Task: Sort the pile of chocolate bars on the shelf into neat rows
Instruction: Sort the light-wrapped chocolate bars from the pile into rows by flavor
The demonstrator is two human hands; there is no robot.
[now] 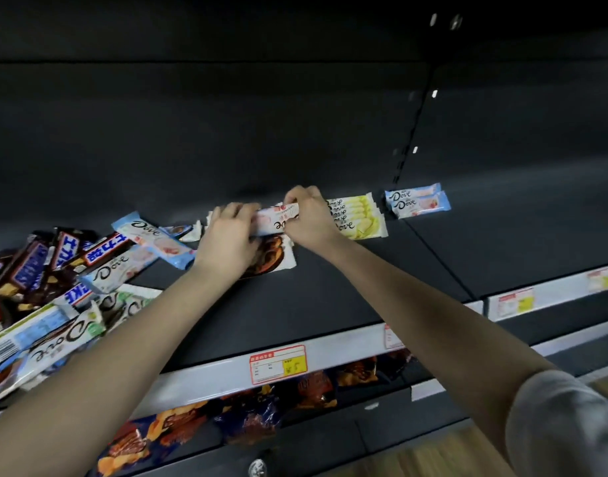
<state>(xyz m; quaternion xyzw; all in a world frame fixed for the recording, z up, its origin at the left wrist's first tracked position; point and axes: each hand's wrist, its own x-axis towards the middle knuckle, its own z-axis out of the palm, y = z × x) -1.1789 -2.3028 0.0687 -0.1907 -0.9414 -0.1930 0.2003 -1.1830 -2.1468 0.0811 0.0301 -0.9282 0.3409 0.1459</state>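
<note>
A jumbled pile of chocolate bars [51,287] covers the left end of the dark shelf [295,304]. At the back middle, my left hand [228,239] and my right hand [307,215] together hold a pink-and-white Dove bar [275,218], one at each end, above a stack of brown-printed bars [273,258]. Right of my right hand lies a neat stack of yellow Dove bars [359,216]. Further right sit two light-blue Dove bars [416,201], one overlapping the other.
A white price rail with red-and-yellow labels [278,363] runs along the shelf's front edge. Orange and blue snack bags [240,414] fill the shelf below. The back wall is dark, with a slotted upright [411,132] right of centre.
</note>
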